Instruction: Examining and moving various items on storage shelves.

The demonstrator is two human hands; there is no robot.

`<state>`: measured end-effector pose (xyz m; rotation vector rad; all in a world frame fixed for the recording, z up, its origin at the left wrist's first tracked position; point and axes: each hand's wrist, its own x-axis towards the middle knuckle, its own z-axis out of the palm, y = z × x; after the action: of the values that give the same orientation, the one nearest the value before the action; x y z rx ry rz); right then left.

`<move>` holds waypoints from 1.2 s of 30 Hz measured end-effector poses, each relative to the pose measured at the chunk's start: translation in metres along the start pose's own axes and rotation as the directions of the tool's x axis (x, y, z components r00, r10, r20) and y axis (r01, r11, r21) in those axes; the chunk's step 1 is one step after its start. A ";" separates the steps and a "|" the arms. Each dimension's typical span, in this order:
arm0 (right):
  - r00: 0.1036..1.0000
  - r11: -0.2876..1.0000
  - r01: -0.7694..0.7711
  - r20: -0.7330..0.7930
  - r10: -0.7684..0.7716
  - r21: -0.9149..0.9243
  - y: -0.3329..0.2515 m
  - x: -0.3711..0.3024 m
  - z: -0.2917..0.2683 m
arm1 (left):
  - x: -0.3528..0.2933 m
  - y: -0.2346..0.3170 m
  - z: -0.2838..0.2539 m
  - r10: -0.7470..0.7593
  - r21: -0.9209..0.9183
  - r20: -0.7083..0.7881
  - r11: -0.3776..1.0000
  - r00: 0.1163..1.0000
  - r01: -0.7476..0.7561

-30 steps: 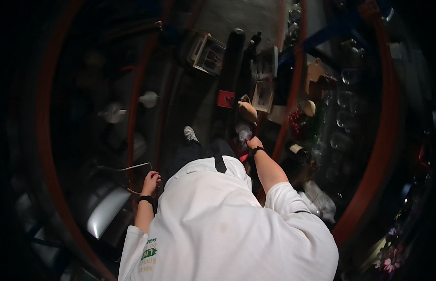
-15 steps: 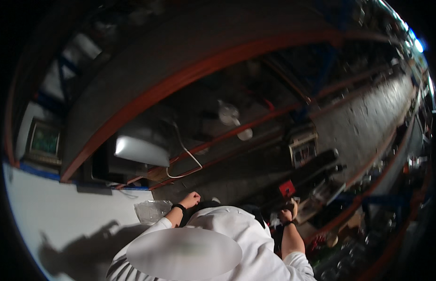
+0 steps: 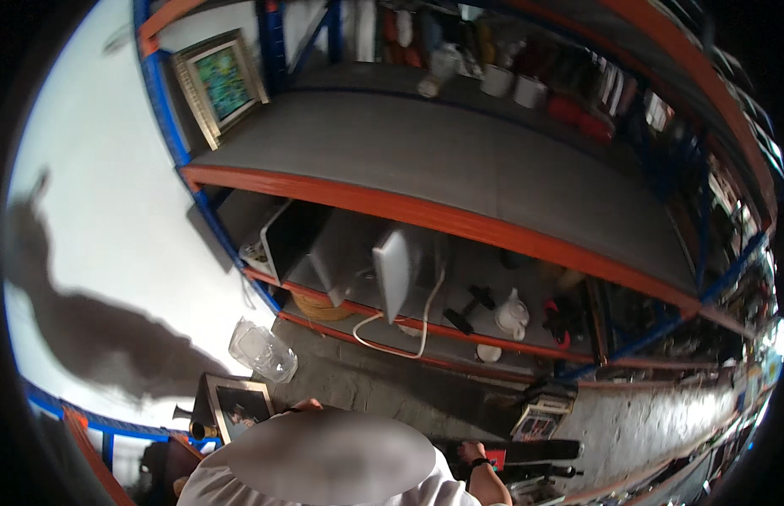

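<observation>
My right hand (image 3: 472, 453), with a dark band at the wrist, is low in the picture, right of my body. Its fingers look bent but are too small to make out, and a red thing (image 3: 496, 460) shows just beside it. Only a bit of my left hand (image 3: 307, 406) shows above the grey blurred oval, its fingers mostly hidden. Up and left of it, a clear plastic container (image 3: 265, 350) lies by the white wall. A gold-framed picture (image 3: 242, 407) leans near that hand.
Ahead stands a shelf rack with orange beams (image 3: 443, 226) and blue posts. Its lower shelf bears a flat silver panel (image 3: 393, 274), a white cable (image 3: 426, 325) and a white teapot (image 3: 512, 315). A framed painting (image 3: 222, 82) stands on the shelf above. Long black cases (image 3: 539, 451) lie at right.
The view has swung, bringing the rack's shelves and the left wall more fully into sight. Both hands now sit lower in the picture. The beige thing earlier at my right hand no longer shows.
</observation>
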<state>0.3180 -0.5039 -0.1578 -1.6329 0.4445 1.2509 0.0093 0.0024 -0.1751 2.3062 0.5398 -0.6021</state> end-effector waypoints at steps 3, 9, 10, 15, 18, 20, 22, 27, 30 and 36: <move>0.998 0.998 0.055 0.027 -0.056 0.028 -0.036 0.011 0.062 | -0.032 -0.069 0.023 0.212 0.718 0.193 0.635 0.958 -0.285; 0.964 0.890 0.262 0.063 -0.258 -0.374 -0.083 0.014 0.163 | -0.083 -0.128 0.061 -0.595 -0.654 0.140 0.545 0.792 0.525; 0.952 0.856 0.301 0.086 -0.293 -0.420 -0.091 0.016 0.174 | -0.092 -0.129 0.068 -0.626 -0.711 0.091 0.503 0.774 0.491; 0.955 0.795 0.296 0.179 -0.237 -0.530 -0.114 0.039 0.195 | -0.122 -0.105 0.092 -0.596 -0.663 0.063 0.575 0.800 0.481; 0.974 0.831 0.192 0.202 -0.098 -0.522 -0.117 0.063 0.186 | -0.129 -0.081 0.095 -0.553 -0.626 0.026 0.640 0.833 0.445; 0.997 0.784 -0.037 0.033 0.073 -0.619 -0.120 0.079 0.183 | -0.130 -0.067 0.090 -0.523 -0.598 -0.011 0.686 0.852 0.414; 0.984 0.798 0.029 0.158 0.083 -0.603 -0.125 0.089 0.179 | -0.131 -0.056 0.083 -0.489 -0.564 -0.068 0.737 0.869 0.371; 0.936 0.390 0.346 0.345 -0.075 -0.853 -0.146 0.101 0.182 | -0.114 -0.065 0.032 -0.448 -0.144 0.125 0.874 0.885 0.463; 0.913 0.056 0.406 0.403 -0.063 -0.912 -0.146 0.114 0.181 | -0.080 -0.086 -0.005 -0.425 -0.014 0.023 0.905 0.905 0.426; 0.928 0.022 0.329 0.319 -0.193 -0.944 -0.134 0.145 0.157 | 0.025 -0.111 -0.096 0.082 0.835 -0.023 0.550 0.996 -0.026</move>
<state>0.3966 -0.2715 -0.2169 -2.5806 -1.1484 1.3657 -0.0027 0.1508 -0.1821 3.2503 0.1901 -0.9020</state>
